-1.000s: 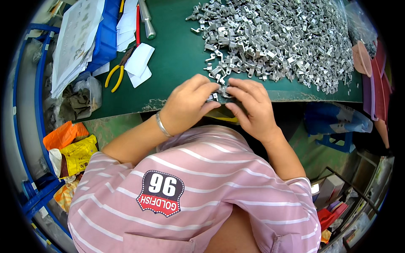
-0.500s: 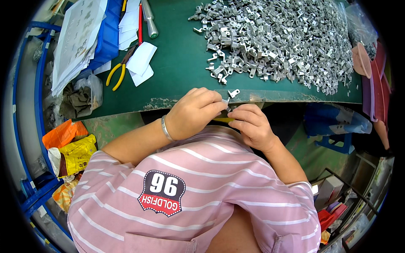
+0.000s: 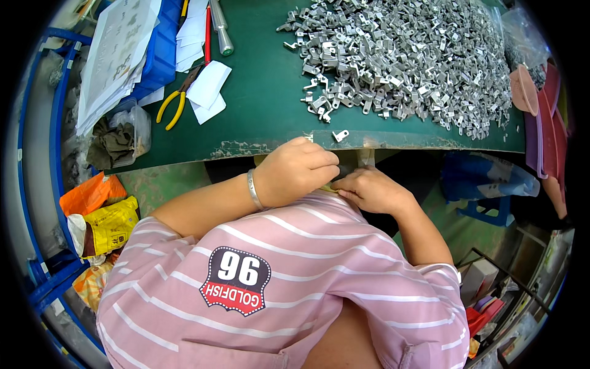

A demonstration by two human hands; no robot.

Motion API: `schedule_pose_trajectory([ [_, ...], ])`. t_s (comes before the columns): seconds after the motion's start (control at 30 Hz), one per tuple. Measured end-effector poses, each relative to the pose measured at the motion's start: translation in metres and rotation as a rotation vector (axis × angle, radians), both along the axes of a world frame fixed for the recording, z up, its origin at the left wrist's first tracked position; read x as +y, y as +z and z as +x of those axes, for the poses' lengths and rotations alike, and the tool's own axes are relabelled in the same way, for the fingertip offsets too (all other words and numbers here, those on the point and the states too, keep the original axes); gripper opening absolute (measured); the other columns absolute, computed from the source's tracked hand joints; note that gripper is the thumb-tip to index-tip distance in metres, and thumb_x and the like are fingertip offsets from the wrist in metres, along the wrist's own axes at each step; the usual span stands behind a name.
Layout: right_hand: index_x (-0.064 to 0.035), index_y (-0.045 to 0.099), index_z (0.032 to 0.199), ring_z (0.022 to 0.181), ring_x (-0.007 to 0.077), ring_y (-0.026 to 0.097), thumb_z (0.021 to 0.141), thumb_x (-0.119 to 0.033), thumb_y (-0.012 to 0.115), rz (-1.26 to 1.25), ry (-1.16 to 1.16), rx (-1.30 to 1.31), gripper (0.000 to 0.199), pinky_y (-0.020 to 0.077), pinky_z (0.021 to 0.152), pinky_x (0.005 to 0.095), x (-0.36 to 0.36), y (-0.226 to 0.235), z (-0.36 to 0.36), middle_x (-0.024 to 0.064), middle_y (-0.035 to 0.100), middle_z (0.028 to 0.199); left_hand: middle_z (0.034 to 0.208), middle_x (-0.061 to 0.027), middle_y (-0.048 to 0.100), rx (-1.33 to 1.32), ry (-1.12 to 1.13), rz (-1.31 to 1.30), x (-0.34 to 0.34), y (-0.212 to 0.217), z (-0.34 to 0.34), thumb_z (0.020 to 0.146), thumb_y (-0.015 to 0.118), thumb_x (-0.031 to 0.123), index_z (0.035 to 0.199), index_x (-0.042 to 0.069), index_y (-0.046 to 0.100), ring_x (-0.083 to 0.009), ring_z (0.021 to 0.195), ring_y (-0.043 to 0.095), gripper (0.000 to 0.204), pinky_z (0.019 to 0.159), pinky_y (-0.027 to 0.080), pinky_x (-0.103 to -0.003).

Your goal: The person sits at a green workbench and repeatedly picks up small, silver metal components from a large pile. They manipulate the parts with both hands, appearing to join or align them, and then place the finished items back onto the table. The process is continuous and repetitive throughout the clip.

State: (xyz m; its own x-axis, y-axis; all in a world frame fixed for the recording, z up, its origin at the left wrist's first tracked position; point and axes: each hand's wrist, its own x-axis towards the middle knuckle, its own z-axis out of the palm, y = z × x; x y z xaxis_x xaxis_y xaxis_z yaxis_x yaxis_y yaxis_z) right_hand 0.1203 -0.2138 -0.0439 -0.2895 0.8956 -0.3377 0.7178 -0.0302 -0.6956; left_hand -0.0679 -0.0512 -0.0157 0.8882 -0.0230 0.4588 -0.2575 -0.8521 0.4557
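Note:
My left hand point(image 3: 298, 171) and my right hand point(image 3: 370, 189) are close together just below the front edge of the green table point(image 3: 264, 111), above my lap. Both have curled fingers, knuckles up, and what lies inside them is hidden. A sliver of something yellowish point(image 3: 334, 184) shows between them. A single small metal bracket point(image 3: 340, 135) lies on the table edge right above the hands. A big heap of the same silver brackets point(image 3: 405, 55) covers the far right of the table. A metal bangle point(image 3: 252, 189) is on my left wrist.
Yellow-handled pliers point(image 3: 172, 104), white paper slips point(image 3: 206, 92), a blue bin with papers point(image 3: 153, 55) and a metal rod point(image 3: 220, 27) lie at the table's left. Orange and yellow bags point(image 3: 101, 215) lie on the floor left; a blue stool point(image 3: 485, 184) stands on the right.
Both hands have drawn back from the heap's near edge on the table and dropped below the table's front edge, staying together. One bracket is left at the edge.

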Motion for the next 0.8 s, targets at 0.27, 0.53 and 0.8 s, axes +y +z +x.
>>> schedule_pose_trajectory([
  [0.27, -0.0057, 0.069, 0.098, 0.089, 0.0317, 0.064, 0.077, -0.003, 0.074, 0.799, -0.36, 0.022, 0.022, 0.0504, 0.081, 0.0418, 0.032, 0.047, -0.011, 0.009, 0.068, 0.098, 0.103, -0.0156, 0.061, -0.127, 0.518, -0.067, 0.022, 0.019, 0.019, 0.08, 0.073, -0.002, 0.105, 0.001, 0.065, -0.0348, 0.093, 0.061, 0.026, 0.079, 0.052, -0.04],
  [0.53, -0.0053, 0.071, 0.1, 0.093, 0.0256, 0.063, 0.074, -0.006, 0.072, 1.058, -0.224, -0.161, 0.026, 0.0486, 0.08, 0.0396, 0.02, 0.011, -0.013, 0.0057, 0.066, 0.1, 0.105, -0.0116, 0.061, 0.077, 0.386, -0.321, 0.024, 0.008, 0.02, 0.079, 0.079, -0.001, 0.104, 0.001, 0.065, -0.0199, 0.077, 0.065, 0.029, 0.07, 0.054, -0.031],
  [0.8, -0.0036, 0.068, 0.099, 0.091, 0.0312, 0.064, 0.078, 0.0, 0.075, 1.033, -0.472, -0.064, 0.022, 0.0489, 0.078, 0.0402, 0.056, 0.026, -0.011, 0.0086, 0.068, 0.101, 0.103, -0.0113, 0.063, 0.046, 0.356, -0.328, 0.019, 0.008, 0.021, 0.075, 0.08, -0.004, 0.099, 0.0, 0.067, -0.0236, 0.083, 0.066, 0.027, 0.075, 0.056, -0.033],
])
